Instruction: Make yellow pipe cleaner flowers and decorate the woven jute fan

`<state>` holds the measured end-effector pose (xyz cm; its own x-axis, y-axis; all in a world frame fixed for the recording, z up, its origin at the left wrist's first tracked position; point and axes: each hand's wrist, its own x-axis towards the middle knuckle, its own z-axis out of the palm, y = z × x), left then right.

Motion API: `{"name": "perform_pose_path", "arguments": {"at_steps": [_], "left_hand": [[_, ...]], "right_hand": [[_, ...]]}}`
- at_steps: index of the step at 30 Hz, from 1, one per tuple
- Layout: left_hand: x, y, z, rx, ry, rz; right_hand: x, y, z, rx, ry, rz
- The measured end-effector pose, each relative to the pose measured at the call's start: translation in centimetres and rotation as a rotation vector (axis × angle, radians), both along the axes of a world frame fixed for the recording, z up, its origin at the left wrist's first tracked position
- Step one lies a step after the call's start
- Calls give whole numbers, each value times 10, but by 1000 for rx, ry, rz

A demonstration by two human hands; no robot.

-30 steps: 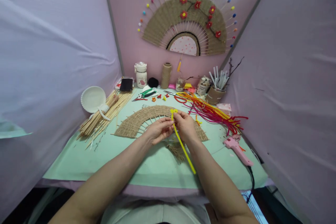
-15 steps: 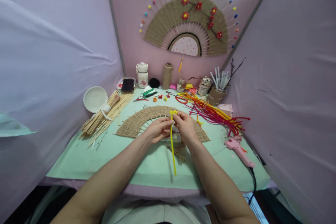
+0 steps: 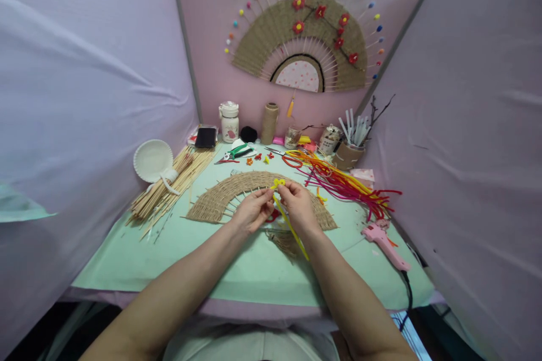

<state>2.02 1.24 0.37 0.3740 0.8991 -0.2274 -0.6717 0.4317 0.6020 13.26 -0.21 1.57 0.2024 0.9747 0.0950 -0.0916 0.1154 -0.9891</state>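
Stem pinched in both our hands, mid-table.
We clamp the yellow stem near its curled far end, left hand and right hand close together, fingertips almost meeting, each equally near it. Its long axis slants from the curl toward the near right, with the tail free beside our right wrist. Beneath lies the woven fan. Sticks lie left, loose stems and the glue gun right, all apart, none in the way.

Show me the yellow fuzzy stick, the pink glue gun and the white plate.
yellow fuzzy stick [image 3: 298, 241], head view, its straight tail
pink glue gun [image 3: 387, 248], head view, its body
white plate [image 3: 151, 158], head view, its bare middle
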Motion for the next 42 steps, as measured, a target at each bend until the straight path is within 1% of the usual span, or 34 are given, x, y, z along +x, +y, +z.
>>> {"name": "perform_pose_path", "arguments": {"at_steps": [5, 10, 17, 24, 29, 34, 37, 39, 42], "left_hand": [[2, 0, -4, -45, -114, 44], [3, 0, -5, -57, -145, 87], [7, -4, -6, -11, -46, 192], [9, -8, -6, 54, 43, 213], [9, -8, -6, 82, 38, 212], [8, -7, -4, 102, 45, 201], [4, -6, 0, 209, 155, 192], [0, -5, 2, 367, 331, 223], [-6, -4, 4, 640, 616, 319]], "right_hand": [[-3, -2, 4, -13, -28, 23], [-3, -2, 4, -23, -41, 32], [9, 4, 3, -59, -89, 139], [19, 4, 3, -54, -158, 172], [16, 5, -1, -33, -200, 129], [9, 6, -7, 15, -155, 71], [7, 5, -5, 17, -82, 57], [7, 4, -3, -8, -13, 70], [7, 4, -2, -36, 75, 130]]}}
